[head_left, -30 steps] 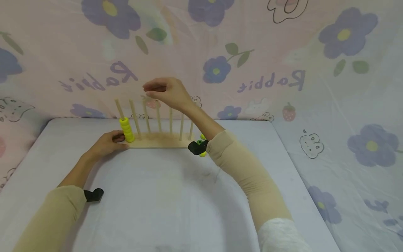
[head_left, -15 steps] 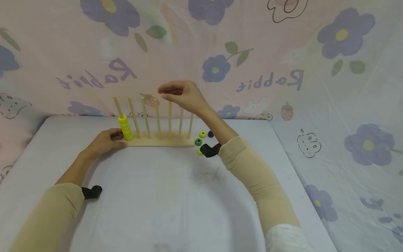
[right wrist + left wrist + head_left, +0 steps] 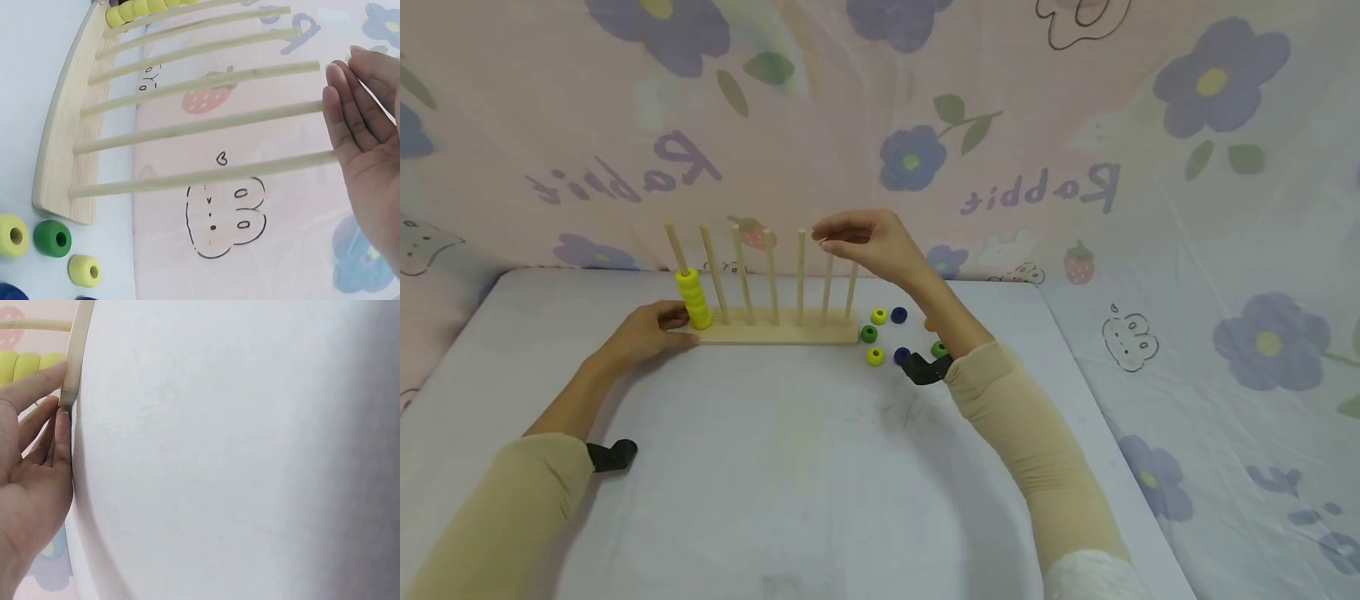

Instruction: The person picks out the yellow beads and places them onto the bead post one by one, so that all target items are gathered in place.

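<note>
A wooden peg rack [image 3: 775, 334] with a row of upright pegs stands toward the back of the table. Yellow beads [image 3: 694, 300] are stacked on its leftmost peg. My left hand [image 3: 643, 337] holds the left end of the base, thumb at the front edge and fingers round the end, as the left wrist view [image 3: 37, 456] shows. Near the tops of the right-hand pegs hovers my right hand [image 3: 872, 242], fingers loosely bent and nothing between them. In the right wrist view, the right hand [image 3: 369, 125] appears beside the peg tips.
Loose beads lie right of the rack: yellow [image 3: 875, 357], green [image 3: 868, 334], dark blue [image 3: 898, 315] and orange [image 3: 930, 325], some partly behind the right forearm. A patterned cloth [image 3: 820, 117] hangs behind the white-covered table [image 3: 760, 467].
My right hand has moved right and slightly down, from above the left-middle pegs to the right-hand ones. More loose beads show from behind the forearm. The left hand keeps its place on the rack.
</note>
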The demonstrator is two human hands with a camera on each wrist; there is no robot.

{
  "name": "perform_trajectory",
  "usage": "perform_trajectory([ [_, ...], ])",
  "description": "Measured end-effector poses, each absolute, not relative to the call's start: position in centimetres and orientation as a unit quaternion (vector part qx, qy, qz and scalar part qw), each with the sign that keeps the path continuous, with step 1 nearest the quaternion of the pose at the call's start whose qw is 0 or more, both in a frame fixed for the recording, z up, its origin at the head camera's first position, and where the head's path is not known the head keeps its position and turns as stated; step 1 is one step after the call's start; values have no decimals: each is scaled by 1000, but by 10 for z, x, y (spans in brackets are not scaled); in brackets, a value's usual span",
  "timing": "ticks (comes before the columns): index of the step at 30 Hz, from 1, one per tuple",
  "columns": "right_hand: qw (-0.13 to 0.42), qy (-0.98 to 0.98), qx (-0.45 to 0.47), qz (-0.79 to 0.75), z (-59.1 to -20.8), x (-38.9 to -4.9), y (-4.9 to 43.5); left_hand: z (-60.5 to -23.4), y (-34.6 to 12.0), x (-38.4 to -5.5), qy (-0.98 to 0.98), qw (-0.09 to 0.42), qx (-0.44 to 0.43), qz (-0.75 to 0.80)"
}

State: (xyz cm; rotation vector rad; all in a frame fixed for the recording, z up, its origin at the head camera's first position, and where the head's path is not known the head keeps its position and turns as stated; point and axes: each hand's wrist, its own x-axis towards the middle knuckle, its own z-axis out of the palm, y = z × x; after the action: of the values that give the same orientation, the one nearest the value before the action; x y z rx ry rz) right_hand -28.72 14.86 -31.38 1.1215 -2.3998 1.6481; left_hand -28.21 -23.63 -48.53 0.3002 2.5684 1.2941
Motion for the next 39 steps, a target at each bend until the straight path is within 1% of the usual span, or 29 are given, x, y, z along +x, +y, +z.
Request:
perform_trajectory([
  [9,18,-762,347,547,-325,-285,168,-481,-236,-282,885,115,92,441],
  [13,11,-772,325,546,-330,-284,177,-481,-236,-281,885,112,86,443],
  [18,-5,-788,292,542,-338,-281,187,-482,-237,-279,885,93,90,446],
  [22,-10,-801,275,532,-336,-269,192,-484,-238,-279,885,91,96,446],
  [25,-11,-805,264,531,-337,-260,197,-486,-238,-280,879,104,100,455],
  [30,-8,-806,257,533,-355,-259,210,-488,-235,-281,870,132,110,461],
  [34,-7,-801,236,551,-382,-269,223,-486,-232,-281,871,134,115,459],
  [39,4,-807,208,552,-404,-273,234,-484,-230,-283,876,133,112,451],
])
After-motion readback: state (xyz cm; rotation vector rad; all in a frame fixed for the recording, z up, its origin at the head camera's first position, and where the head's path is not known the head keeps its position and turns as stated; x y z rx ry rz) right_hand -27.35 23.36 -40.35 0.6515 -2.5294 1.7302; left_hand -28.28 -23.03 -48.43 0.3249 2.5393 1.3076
